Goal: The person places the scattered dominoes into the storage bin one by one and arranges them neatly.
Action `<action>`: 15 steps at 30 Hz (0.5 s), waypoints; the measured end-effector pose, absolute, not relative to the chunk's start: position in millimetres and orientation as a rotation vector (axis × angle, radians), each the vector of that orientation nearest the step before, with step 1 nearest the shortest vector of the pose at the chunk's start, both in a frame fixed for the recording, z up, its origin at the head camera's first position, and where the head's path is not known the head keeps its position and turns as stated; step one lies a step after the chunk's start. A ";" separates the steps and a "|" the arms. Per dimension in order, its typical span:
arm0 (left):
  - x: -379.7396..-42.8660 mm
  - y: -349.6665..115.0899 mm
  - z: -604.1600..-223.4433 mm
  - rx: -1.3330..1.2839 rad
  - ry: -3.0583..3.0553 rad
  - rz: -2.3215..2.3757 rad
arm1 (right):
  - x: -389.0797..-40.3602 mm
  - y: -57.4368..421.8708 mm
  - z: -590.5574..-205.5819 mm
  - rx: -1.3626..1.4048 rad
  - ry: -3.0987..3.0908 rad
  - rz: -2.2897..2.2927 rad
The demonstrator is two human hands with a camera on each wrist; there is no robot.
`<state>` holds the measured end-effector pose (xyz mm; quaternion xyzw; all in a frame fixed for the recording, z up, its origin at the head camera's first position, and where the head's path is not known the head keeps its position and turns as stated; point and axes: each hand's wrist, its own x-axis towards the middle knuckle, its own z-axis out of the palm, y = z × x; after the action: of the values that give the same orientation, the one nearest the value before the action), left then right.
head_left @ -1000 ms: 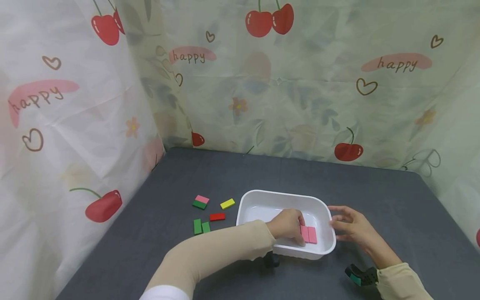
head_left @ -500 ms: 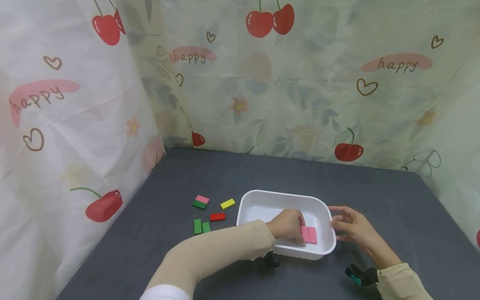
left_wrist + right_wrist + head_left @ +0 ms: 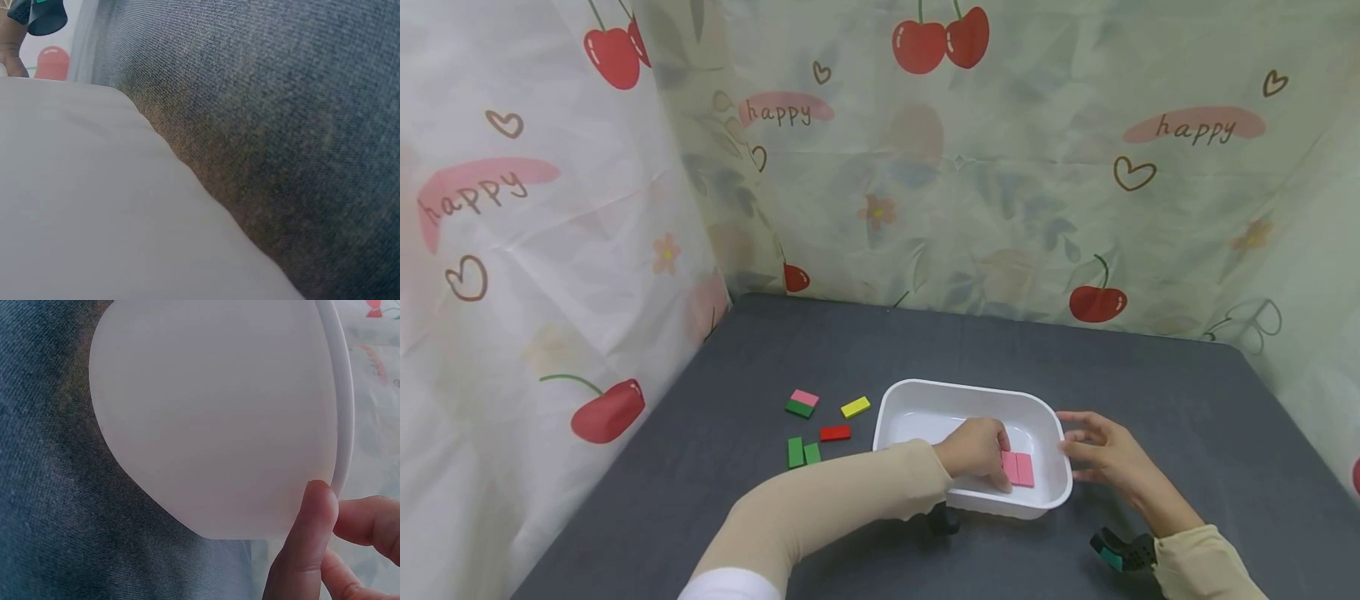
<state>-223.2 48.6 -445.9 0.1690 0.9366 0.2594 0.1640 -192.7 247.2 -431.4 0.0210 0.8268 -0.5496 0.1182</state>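
Note:
In the head view, a white plastic box (image 3: 966, 386) stands on the dark table. My left hand (image 3: 973, 447) reaches inside it, thumb and fingers bent around the ends of a pink block (image 3: 1009, 468). A second pink block (image 3: 1026, 470) lies flat beside that one. The left hand may hide more of the box floor. Outside the box's right end, my right hand (image 3: 1097, 450) touches the rim with spread fingers. In the right wrist view, its thumb (image 3: 312, 512) lies against the outer wall just below the rim. The left wrist view shows mostly the box's outer wall (image 3: 94, 187).
Left of the box lie a yellow block (image 3: 855, 407), a red block (image 3: 835, 433), a pink block (image 3: 805, 398) against a dark green block (image 3: 799, 409), and two green blocks (image 3: 795, 453) partly by the left sleeve (image 3: 835, 496). A printed curtain (image 3: 1000, 183) encloses the table.

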 end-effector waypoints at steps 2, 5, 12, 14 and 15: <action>-223.2 48.5 -446.1 0.482 2.668 0.748 | -192.8 247.0 -431.3 0.066 2.420 -1.606; -223.4 48.8 -446.6 0.477 2.669 0.756 | -192.8 246.6 -431.0 0.073 2.422 -1.600; -223.5 49.6 -446.7 0.457 2.666 0.760 | -192.4 246.1 -430.2 0.082 2.424 -1.598; -223.3 49.3 -446.0 0.455 2.663 0.762 | -192.3 246.2 -430.3 0.078 2.423 -1.599; -223.1 48.9 -445.6 0.463 2.664 0.760 | -192.2 246.4 -430.3 0.077 2.420 -1.601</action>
<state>-223.1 48.9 -445.6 0.1627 0.9354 0.2667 0.1657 -192.2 246.4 -430.3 0.0265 0.8279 -0.5475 0.1191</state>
